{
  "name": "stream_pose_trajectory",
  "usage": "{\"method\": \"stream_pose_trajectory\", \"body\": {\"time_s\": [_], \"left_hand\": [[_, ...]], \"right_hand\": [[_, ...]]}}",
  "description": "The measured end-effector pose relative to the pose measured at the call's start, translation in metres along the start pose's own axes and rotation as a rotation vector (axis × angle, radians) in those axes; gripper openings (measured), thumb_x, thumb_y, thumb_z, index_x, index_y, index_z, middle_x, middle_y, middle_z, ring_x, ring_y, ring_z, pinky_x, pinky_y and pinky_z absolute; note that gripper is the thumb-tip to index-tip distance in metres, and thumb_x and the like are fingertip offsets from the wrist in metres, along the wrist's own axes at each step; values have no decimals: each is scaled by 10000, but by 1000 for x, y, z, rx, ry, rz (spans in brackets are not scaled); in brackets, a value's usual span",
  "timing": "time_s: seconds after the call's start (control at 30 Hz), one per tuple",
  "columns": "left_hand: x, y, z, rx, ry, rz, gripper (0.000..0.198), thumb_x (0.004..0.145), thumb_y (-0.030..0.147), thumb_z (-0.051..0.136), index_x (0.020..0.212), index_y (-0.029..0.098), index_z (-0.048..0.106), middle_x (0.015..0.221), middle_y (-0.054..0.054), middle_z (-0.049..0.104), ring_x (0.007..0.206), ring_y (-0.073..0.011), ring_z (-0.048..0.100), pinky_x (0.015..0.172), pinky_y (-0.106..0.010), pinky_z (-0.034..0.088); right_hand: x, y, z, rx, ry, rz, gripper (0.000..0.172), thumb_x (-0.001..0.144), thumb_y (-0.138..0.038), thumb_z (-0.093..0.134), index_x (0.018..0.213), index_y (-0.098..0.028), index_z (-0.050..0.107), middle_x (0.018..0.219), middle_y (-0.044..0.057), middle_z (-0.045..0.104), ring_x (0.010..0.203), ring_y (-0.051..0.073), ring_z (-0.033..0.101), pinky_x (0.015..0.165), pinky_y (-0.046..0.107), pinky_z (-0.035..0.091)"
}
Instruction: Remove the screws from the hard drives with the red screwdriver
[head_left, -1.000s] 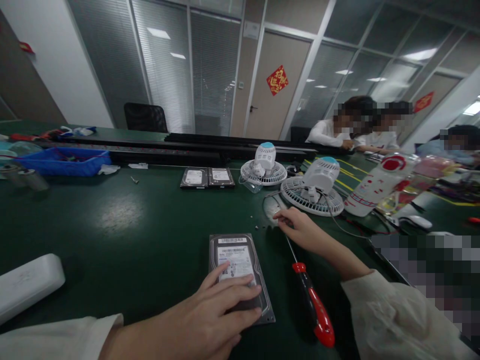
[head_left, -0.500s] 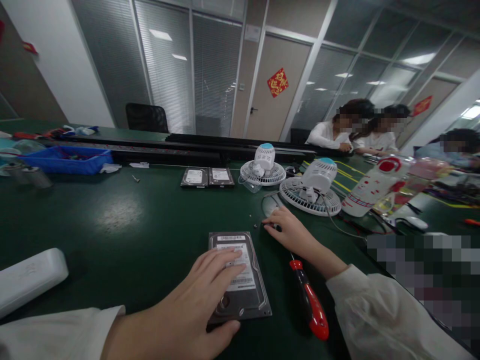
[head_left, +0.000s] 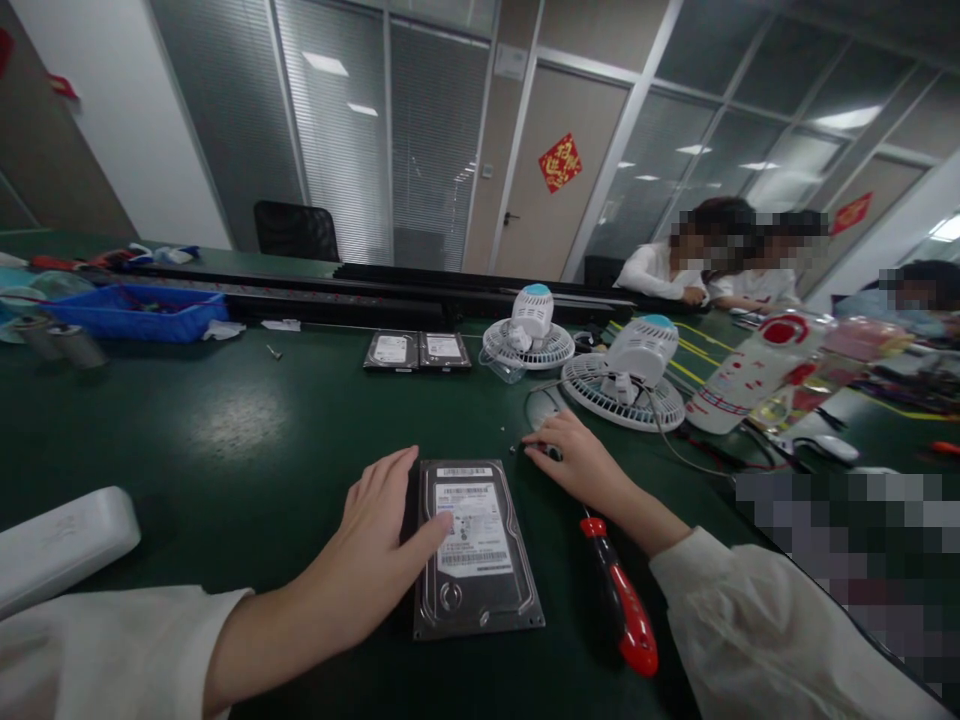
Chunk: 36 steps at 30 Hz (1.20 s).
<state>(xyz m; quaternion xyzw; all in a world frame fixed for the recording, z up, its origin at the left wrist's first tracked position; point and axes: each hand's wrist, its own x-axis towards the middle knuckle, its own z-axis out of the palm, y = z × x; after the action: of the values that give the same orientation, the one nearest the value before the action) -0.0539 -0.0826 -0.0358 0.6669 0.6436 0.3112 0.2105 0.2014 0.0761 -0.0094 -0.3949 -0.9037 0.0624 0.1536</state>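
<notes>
A hard drive point(head_left: 480, 600) lies label-up on the green table in front of me. My left hand point(head_left: 382, 545) is at its left side, fingers stretched along that edge and thumb reaching over the label. Whether the thumb touches the label I cannot tell. Beyond the drive's right corner, my right hand point(head_left: 574, 458) rests low on the table with fingers curled in; a small dark thing shows at the fingertips, too hidden to name. Tiny screws point(head_left: 513, 449) lie just left of those fingers. A red and black screwdriver point(head_left: 626, 605) lies below my right wrist, its shaft partly hidden.
Two more hard drives point(head_left: 417, 350) lie farther back, left of two white fans point(head_left: 624, 390). A blue bin point(head_left: 142, 315) stands at the back left, a white case point(head_left: 67, 545) at the near left. Bottles point(head_left: 739, 380) stand right. Several people sit beyond.
My left hand has slid left off the top of the hard drive to its left edge, uncovering the label. My right hand stays nearly in place.
</notes>
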Motion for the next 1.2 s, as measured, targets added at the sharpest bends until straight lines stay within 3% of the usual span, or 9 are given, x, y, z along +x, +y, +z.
{"method": "stream_pose_trajectory", "body": {"time_s": [0.27, 0.67, 0.8, 0.9, 1.03, 1.2], "left_hand": [[3, -4, -2, -74, -34, 14, 503, 910, 202, 408, 1411, 245, 397, 1453, -90, 491, 1395, -314, 377, 1142, -592, 309], [4, -2, -7, -91, -64, -38, 510, 909, 219, 396, 1419, 217, 392, 1439, -104, 492, 1361, -306, 408, 1126, -565, 331], [4, 1, -9, -85, -65, -24, 493, 915, 219, 395, 1408, 212, 398, 1435, -109, 489, 1361, -306, 404, 1132, -572, 321], [3, 1, -8, -97, -75, -18, 478, 933, 226, 383, 1411, 220, 387, 1449, -109, 464, 1383, -296, 376, 1158, -573, 277], [5, -3, -4, -103, -34, 0, 491, 943, 254, 396, 1432, 243, 365, 1496, -103, 415, 1430, -296, 320, 1175, -582, 244], [27, 4, -7, -28, 62, 105, 497, 932, 247, 431, 1426, 220, 381, 1511, -103, 404, 1432, -279, 310, 1172, -544, 264]], "right_hand": [[1, -1, 2, 10, 4, -30, 164, 892, -204, 583, 892, -156, 740, 896, 100, 690, 925, 242, 532, 846, 411, 470], [1, -3, -2, -8, 4, -8, 138, 868, -151, 589, 830, -142, 721, 872, 111, 690, 937, 244, 547, 883, 427, 469], [1, 0, 1, 39, 20, 22, 161, 922, -285, 603, 912, -137, 665, 955, 59, 670, 983, 189, 609, 920, 408, 508], [0, 3, 2, 142, 59, 78, 262, 940, -380, 590, 1033, -140, 636, 1075, 54, 658, 1013, 170, 632, 919, 399, 536], [-1, -3, -3, 395, 111, 155, 188, 884, -332, 644, 888, -146, 664, 914, 49, 649, 875, 159, 602, 851, 367, 515], [-3, -24, -11, 884, 8, 197, 243, 823, -399, 670, 852, -158, 657, 851, 48, 683, 806, 141, 619, 780, 305, 500]]}}
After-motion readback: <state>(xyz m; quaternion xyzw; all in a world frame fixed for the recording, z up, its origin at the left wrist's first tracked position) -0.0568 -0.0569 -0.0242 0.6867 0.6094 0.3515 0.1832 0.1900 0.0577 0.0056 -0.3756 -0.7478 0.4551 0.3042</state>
